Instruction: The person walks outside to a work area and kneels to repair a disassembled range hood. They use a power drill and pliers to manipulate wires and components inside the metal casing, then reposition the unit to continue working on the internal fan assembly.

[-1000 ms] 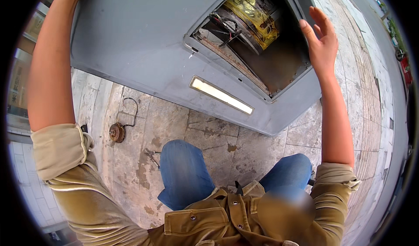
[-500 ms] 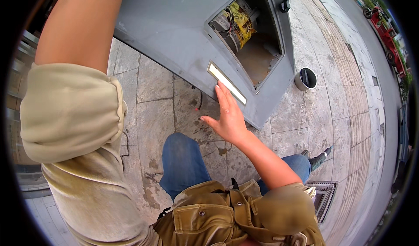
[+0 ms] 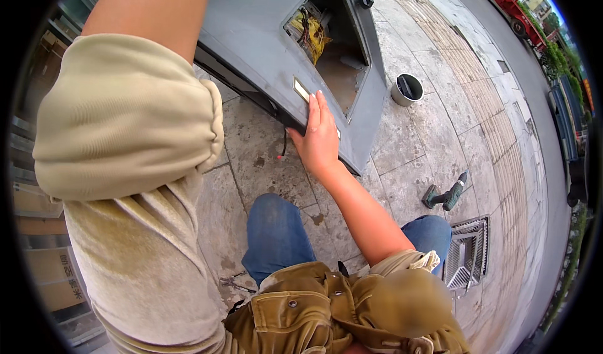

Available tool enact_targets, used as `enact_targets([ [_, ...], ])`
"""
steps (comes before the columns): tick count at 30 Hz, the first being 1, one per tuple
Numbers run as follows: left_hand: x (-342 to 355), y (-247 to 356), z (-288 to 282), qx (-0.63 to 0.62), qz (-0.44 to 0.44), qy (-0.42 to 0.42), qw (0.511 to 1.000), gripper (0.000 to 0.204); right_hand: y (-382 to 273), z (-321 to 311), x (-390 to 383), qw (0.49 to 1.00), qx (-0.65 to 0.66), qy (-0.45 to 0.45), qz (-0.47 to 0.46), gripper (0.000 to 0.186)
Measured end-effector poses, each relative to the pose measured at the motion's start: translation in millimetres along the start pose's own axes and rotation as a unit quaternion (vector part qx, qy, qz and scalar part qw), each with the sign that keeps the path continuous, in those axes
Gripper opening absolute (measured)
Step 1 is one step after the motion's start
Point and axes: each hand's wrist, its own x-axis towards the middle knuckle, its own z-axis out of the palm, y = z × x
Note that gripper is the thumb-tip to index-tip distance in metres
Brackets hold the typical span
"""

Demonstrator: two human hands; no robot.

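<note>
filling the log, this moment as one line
right hand: on grey metal cabinet | left hand: out of view | cordless drill: on paving

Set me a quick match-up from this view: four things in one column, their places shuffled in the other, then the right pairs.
Things
1. right hand
2. power drill
3. pail
4. yellow-wrapped part

Places
A. on the paving, with a dark object inside it
B. inside the grey casing
C. on the ground near the right knee
D. partly covering the pale strip

Pairs: 1-D, 2-C, 3-A, 4-B
</note>
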Motion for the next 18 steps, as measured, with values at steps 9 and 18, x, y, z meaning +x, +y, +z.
enact_targets([
  [9, 25.8, 8.7, 8.8, 0.036, 0.009, 0.007, 0.999, 0.052, 36.2, 10.1, 13.3, 0.997, 0.055, -0.021, -0.044, 0.085],
  [18, 36.9, 45.8, 2.8, 0.038, -0.011, 0.001, 0.999, 0.057, 83.6, 10.1, 28.5, 0.976, 0.174, -0.037, -0.126, 0.1],
])
